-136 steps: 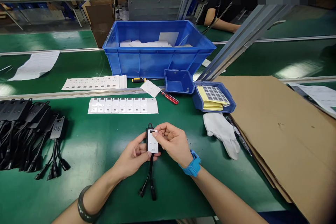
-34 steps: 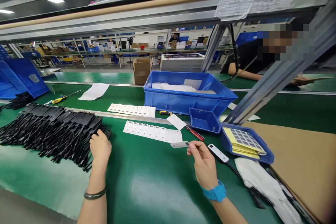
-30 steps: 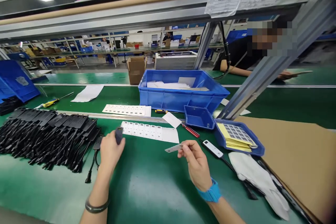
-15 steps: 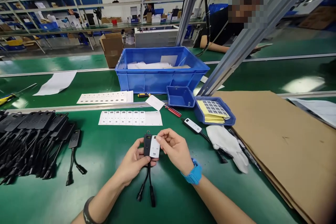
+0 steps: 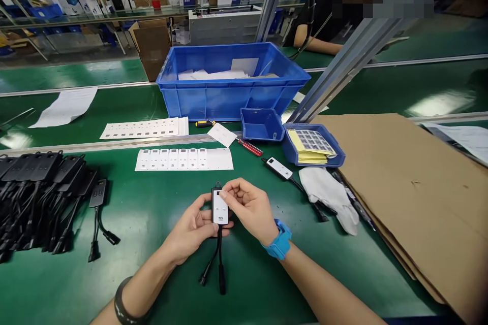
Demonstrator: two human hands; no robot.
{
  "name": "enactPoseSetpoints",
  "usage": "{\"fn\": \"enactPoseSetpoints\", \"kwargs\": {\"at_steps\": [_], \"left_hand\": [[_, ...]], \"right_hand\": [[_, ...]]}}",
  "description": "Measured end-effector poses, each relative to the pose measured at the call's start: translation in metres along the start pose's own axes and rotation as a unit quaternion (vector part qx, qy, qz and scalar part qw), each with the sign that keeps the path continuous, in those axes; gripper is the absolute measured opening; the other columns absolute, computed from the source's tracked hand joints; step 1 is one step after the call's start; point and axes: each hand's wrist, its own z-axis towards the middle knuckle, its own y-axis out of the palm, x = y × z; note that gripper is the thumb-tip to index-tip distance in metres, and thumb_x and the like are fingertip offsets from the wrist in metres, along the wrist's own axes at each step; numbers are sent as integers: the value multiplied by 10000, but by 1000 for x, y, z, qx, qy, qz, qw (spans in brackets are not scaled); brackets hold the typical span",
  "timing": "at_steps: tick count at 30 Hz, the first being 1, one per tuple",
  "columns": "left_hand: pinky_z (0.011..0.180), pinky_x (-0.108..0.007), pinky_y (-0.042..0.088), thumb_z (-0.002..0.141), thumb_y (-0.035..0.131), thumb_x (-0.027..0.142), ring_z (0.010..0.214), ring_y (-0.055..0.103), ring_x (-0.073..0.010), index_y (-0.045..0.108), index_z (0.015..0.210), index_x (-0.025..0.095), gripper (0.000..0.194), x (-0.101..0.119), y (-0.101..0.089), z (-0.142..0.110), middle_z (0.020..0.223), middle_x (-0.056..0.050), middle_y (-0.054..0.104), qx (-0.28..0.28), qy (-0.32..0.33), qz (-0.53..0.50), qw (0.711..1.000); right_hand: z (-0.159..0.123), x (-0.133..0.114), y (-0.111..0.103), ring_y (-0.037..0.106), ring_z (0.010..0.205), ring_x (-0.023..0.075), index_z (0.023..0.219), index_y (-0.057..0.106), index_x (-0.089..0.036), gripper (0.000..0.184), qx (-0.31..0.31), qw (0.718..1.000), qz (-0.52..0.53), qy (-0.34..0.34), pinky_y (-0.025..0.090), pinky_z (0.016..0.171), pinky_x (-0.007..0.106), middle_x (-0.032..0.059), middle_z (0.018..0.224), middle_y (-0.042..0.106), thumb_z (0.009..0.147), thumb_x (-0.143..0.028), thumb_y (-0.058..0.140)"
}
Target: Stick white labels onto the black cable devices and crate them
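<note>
– what is the left grip [image 5: 190, 231] doing?

– it is clamped on a black device [image 5: 215, 189], hook end at 12 o'clock, held over the worktop [image 5: 183, 297] with black leads [image 5: 221, 279] trailing to 6 o'clock.

– and the right grip [image 5: 251, 213]?

– thumb and fingertips are together at the upper corner of a white label [image 5: 220, 209], which lies over the device's face. whether they pinch or only press, i can't tell.

– the worktop, with the device as the middle of the dial?

– glossy green. a label sheet [image 5: 219, 159] lies at 11 o'clock. at 9, a lone device [image 5: 98, 194] sits just beside a pile of black devices [image 5: 41, 170]. a labelled device [image 5: 279, 168] is at 2, its lead running to a white glove [image 5: 330, 195] at 3, with cardboard [image 5: 404, 188] past that. a big blue crate [image 5: 229, 101] stands at 12.

– and the room?

– a metal post [image 5: 341, 68] slants up at 1 o'clock, a person's bare forearm [image 5: 320, 45] beyond it. a grey cabinet [image 5: 224, 29] stands further back at 12.

– what differs from earlier?

– half a second ago the label sat along the device's 3 o'clock side, leaving half the face uncovered; now it spans the face. since the oldest frame, the labelled device has appeared by the glove and the sheet's row of labels is shorter.
</note>
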Motion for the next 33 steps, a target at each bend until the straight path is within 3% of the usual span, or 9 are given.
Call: {"fn": "enactPoseSetpoints", "kwargs": {"at_steps": [11, 22, 24, 27, 33], "left_hand": [[881, -407, 488, 834, 659, 268, 1032, 642, -277, 394, 1288, 196, 530, 0, 5, -1, 998, -109, 693, 17, 3, 31, 999], [884, -388, 497, 843, 647, 264, 1039, 638, -255, 429, 1241, 215, 456, -2, 7, 0, 1008, -96, 697, 13, 22, 39, 999], [877, -380, 499, 849, 639, 266, 1042, 636, -253, 426, 1234, 210, 443, -1, 7, -1, 1018, -101, 695, 11, 23, 44, 999], [872, -387, 507, 834, 661, 276, 1027, 640, -256, 425, 1220, 200, 458, 1, 8, -1, 998, -99, 698, 14, 17, 40, 999], [808, -398, 548, 899, 568, 367, 929, 665, -235, 498, 1166, 187, 330, 2, 3, 1, 1028, -106, 684, 44, 22, -36, 998]], "right_hand": [[0, 2, 1, 488, 530, 96, 771, 608, -172, 99, 14, 1000, 0, 9, 423, 475, 209, -27, 609, 529, 805, -261, 636], [-2, 5, 3, 491, 520, 99, 763, 605, -178, 110, 31, 999, -4, 19, 426, 469, 216, -26, 601, 524, 798, -277, 642], [-3, 6, 1, 492, 527, 101, 860, 615, -184, 114, 33, 999, -7, 19, 428, 476, 218, -33, 617, 521, 798, -274, 647], [-3, 8, 0, 479, 537, 104, 1065, 575, -210, 278, 31, 999, -35, 15, 426, 488, 222, -46, 650, 508, 806, -282, 648], [-2, 14, 4, 464, 670, 123, 1182, 525, -231, 446, -15, 993, -121, -1, 476, 587, 246, 7, 876, 478, 782, -343, 687]]}}
